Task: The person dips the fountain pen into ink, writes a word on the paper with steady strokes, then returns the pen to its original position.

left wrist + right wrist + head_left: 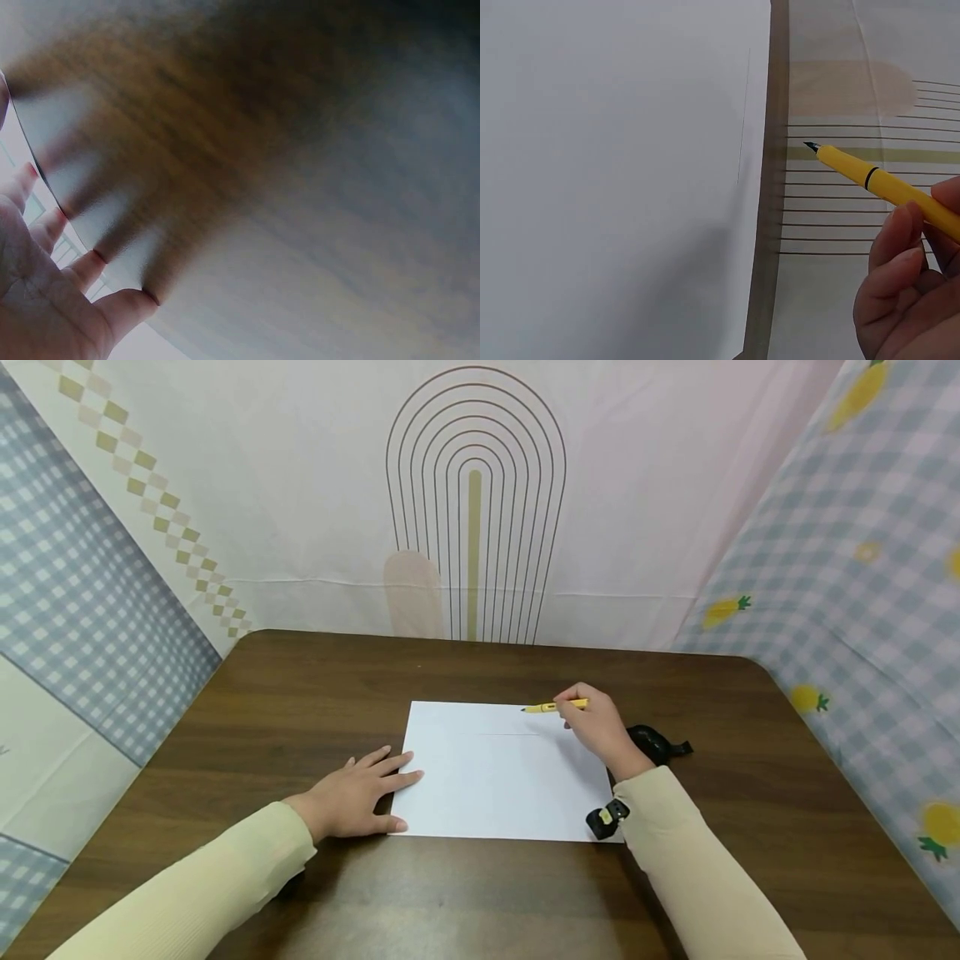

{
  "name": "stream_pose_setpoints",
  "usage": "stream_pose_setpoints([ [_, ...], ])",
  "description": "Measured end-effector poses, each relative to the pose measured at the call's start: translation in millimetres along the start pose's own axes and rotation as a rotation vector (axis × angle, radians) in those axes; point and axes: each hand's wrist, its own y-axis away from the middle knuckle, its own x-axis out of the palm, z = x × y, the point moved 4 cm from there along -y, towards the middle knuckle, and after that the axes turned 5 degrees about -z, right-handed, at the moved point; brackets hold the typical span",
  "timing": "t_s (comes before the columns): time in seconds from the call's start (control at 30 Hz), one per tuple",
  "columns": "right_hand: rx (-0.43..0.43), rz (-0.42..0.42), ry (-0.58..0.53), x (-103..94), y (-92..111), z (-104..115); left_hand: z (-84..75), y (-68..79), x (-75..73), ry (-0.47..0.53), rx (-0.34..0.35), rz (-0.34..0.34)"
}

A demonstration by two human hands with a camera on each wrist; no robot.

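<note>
A white sheet of paper (487,785) lies on the brown table, with one thin straight line (498,734) across its upper part. My left hand (360,793) rests at the sheet's left edge, fingers spread, fingertips on the paper; the left wrist view shows the same hand (45,300) from the palm side. In my right hand (596,722) I hold a yellow fountain pen (555,706), pinched between thumb and fingers. Its dark nib points left. In the right wrist view the pen (885,182) appears raised off the paper, uncapped.
Behind my right wrist a black rounded object with a short tab (652,743) sits on the table (315,677). A small black device (606,818) is at my right cuff. White patterned cloth (300,510) hangs behind the table, and checked cloth (862,602) hangs at the right.
</note>
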Motion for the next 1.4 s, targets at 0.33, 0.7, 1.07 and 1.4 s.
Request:
stream_pose_setpoints([
  [0.33, 0.008, 0.023, -0.024, 12.6, -3.8, 2.3, 1.3, -0.9, 1.9, 0.007, 0.000, 0.000],
  [0.7, 0.014, 0.028, -0.015, 21.8, -6.7, 4.6, -0.1, -0.4, -0.1, 0.006, 0.017, -0.017],
  [1.07, 0.005, 0.054, 0.013, 30.9, -9.1, 7.0, 1.8, -0.9, 0.0, 0.011, 0.017, -0.021],
  [1.4, 0.010, 0.062, 0.015, 33.8, -8.6, 6.2, 0.8, 0.9, -1.0, 0.016, 0.016, -0.019],
])
